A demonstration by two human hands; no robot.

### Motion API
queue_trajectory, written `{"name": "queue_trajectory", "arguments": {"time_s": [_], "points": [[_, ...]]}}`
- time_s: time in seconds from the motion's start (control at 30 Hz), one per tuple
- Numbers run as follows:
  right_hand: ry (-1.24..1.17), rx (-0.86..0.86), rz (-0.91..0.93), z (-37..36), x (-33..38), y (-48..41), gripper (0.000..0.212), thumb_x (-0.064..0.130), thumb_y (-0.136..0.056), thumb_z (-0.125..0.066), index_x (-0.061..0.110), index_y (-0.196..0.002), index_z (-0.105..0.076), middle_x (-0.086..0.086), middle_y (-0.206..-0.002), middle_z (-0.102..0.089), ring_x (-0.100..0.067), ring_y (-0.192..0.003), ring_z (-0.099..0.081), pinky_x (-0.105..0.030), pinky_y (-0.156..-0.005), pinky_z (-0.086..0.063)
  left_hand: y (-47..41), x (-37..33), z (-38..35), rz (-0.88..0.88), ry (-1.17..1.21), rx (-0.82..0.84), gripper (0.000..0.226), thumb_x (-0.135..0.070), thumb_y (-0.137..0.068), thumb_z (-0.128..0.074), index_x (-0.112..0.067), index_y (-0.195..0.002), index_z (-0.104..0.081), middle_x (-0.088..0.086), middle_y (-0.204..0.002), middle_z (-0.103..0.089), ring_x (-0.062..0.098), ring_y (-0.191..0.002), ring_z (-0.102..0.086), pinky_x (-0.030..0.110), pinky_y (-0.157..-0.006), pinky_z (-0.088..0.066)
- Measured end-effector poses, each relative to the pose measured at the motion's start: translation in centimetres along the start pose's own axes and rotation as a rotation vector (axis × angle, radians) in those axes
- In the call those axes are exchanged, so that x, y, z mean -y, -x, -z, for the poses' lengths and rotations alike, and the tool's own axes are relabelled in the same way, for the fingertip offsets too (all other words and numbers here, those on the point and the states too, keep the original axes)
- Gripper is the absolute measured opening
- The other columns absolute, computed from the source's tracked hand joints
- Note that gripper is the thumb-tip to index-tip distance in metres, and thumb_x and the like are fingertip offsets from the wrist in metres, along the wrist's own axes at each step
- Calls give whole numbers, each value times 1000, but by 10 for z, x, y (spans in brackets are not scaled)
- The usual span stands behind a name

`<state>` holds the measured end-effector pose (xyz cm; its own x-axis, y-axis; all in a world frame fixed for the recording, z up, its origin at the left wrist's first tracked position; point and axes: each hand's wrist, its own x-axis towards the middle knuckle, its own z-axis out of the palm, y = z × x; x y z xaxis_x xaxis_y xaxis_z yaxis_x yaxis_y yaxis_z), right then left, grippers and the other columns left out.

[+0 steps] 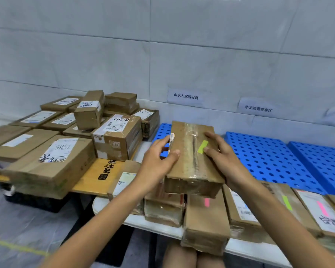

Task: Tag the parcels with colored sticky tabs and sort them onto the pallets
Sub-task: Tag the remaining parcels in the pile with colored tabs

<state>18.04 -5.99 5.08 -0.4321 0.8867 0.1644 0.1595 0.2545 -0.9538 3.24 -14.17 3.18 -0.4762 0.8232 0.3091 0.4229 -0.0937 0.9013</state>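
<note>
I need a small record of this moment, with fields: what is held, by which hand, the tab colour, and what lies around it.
held item: brown parcel, taped along its top
tab on it: green sticky tab, near the right edge
left hand: grips the parcel's left side, thumb on top
right hand: grips the right side, thumb beside the tab
behind: blue pallets below wall signs
left: pile of parcels, no tabs visible
below: tagged parcels on white table, one with pink tab
</note>
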Motion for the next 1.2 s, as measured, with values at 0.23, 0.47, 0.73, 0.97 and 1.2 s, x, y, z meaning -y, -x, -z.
{"name": "queue_trajectory", "arguments": {"time_s": [0.23, 0.47, 0.73, 0.97, 1.2], "points": [[-224, 333, -68, -146, 45, -30, 57, -3, -91, -40, 18, -143, -32, -5, -125, -52, -13, -90, -54, -18, -67, -46, -32, 24, 150, 208, -114, -214, 48, -3, -90, -51, -18, -135, -48, 5, -126, -53, 20, -105, -53, 23, -78, -42], [-163, 483, -310, -247, 16, -33, 55, -9, -91, -35, 12, -141, -33, -11, -109, -52, -26, -97, -52, -35, -80, -44, -31, 92, 214, 430, -380, -42, 44, 0, -89, -50, -16, -130, -52, 3, -123, -55, 15, -100, -49, 21, -76, -35], [143, 401, -256, -260, -5, -39, 38, -5, -87, -41, 0, -124, -51, -19, -124, -55, -34, -114, -53, -48, -98, -45, -31, 139, 199, 266, -518, -5, 49, -2, -88, -56, -5, -136, -44, 11, -139, -46, 24, -129, -42, 20, -100, -29], [277, 286, 244, -266, 34, -67, 29, 8, -92, -47, 8, -118, -61, -6, -115, -64, -13, -100, -58, -21, -85, -46, -53, 137, 214, -132, -425, -321, 40, 11, -84, -48, -12, -112, -66, -1, -113, -59, 7, -104, -52, -1, -87, -31], [-133, 368, -79, -347, 71, -188, 39, 22, -99, -43, 8, -135, -41, 0, -117, -50, -17, -109, -48, -26, -90, -39, -185, 134, 260, 381, 30, -465, 41, -27, -95, -49, -9, -131, -47, 3, -128, -54, 21, -112, -51, 27, -92, -38]]}}
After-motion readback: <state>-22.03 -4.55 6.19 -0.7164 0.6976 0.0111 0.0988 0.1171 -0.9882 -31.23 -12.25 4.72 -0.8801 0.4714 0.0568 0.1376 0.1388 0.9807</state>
